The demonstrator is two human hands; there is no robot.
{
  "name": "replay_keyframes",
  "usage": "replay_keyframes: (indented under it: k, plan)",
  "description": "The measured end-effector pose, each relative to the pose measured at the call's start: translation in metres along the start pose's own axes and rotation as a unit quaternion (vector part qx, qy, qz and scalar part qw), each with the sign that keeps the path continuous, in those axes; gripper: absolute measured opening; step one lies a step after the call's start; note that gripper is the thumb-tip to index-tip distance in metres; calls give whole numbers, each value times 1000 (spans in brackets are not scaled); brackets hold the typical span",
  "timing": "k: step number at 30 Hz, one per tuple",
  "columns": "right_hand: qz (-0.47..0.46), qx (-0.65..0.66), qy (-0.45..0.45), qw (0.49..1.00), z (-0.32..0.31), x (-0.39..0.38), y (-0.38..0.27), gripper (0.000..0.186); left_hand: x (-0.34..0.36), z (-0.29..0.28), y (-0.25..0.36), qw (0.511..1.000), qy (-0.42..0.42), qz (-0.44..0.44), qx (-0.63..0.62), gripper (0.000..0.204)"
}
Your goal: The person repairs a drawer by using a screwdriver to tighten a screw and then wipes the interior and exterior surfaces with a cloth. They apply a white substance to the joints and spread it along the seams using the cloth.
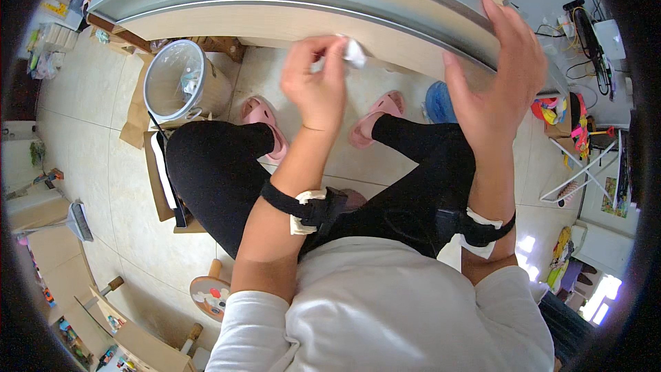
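Note:
A long pale wooden panel with grey metal trim stretches across the top of the view, above my knees. My left hand is closed in a pinch on a crumpled white tissue, just by the panel's lower edge. At the panel's right end my right hand grips it, thumb on the near side and fingers reaching over the metal trim. Part of the tissue is hidden behind my fingers.
A grey trash bin with litter inside stands by my left knee. A blue round container sits on the tiled floor below the panel, near my right foot. Cardboard lies beside the bin. A small round stool is behind at left.

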State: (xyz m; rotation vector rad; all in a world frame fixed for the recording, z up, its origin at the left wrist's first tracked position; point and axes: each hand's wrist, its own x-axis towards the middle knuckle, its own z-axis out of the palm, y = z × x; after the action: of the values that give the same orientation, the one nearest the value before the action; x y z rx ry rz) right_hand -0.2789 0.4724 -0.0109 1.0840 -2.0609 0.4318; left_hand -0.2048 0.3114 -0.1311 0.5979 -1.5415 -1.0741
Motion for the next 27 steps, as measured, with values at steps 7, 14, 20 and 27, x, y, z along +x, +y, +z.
replay_keyframes:
  k: [7, 14, 20, 27]
  plan:
    - [-19, 12, 42, 999, 8, 1, -2, 64, 16, -12, -11, 997, 65, -31, -10, 11]
    - [-3, -6, 43, 999, 8, 0, -4, 60, 14, -11, -14, 999, 42, 13, 8, 12]
    - [6, -12, 50, 999, 10, 1, -7, 60, 8, -7, -5, 999, 42, 1, 34, 9]
    - [-6, -12, 63, 998, 15, -1, -2, 60, 3, -2, 0, 995, -6, 84, 46, 10]
